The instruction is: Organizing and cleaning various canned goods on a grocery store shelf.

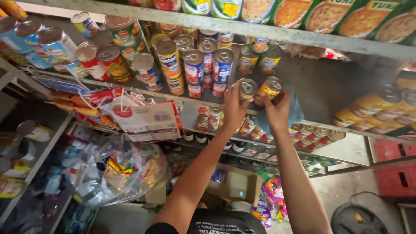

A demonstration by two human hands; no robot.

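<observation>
Shop shelving of grey metal (329,91) carries stacked tins. Left hand (234,108) clasps a small yellow-labelled tin (248,89); at its three o'clock, right hand (277,108) grips a matching yellow can (269,89).

From my remote seat I see both arms bare from shoulder to wrist, with no sleeves, watch, rings or gloves on the left hand (234,107) or the right hand (278,109). At the bottom edge a black shirt shows, carrying several lines of small white print across its front.
</observation>
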